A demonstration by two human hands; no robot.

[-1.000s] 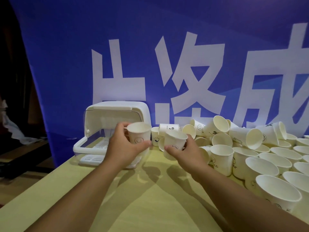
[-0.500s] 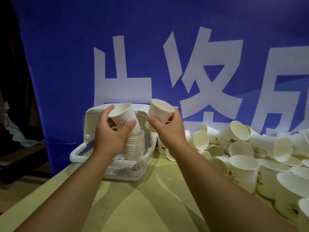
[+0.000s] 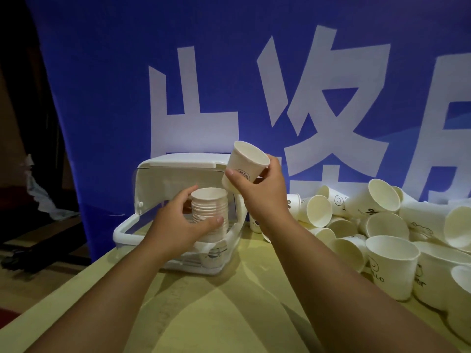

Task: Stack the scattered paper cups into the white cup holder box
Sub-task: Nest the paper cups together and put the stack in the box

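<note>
The white cup holder box (image 3: 178,164) stood near the left edge of the pale wooden bench (image 3: 224,309), against the blue banner (image 3: 127,72) with large white characters that hung behind the bench's far edge. Its rounded lid was swung up and back, and the low rim of its base showed white along the front and left sides. Inside, a stack of nested paper cups (image 3: 209,215) rose upright, the rolled rims forming tight rings down its side, with a plain cream interior visible at the top. The left hand (image 3: 182,225) was wrapped around this stack, thumb in front and fingers behind, closed on it. The right hand (image 3: 260,194) held 1 single paper cup (image 3: 244,166) above and just right of the stack, pinched between thumb and fingers, tilted so its mouth faced up and to the right; a small round printed mark with lettering showed on its wall. Along the right side of the bench lay a heap of loose cups (image 3: 382,225), some upright, many on their sides, several bearing small dark prints such as a smiley face
</note>
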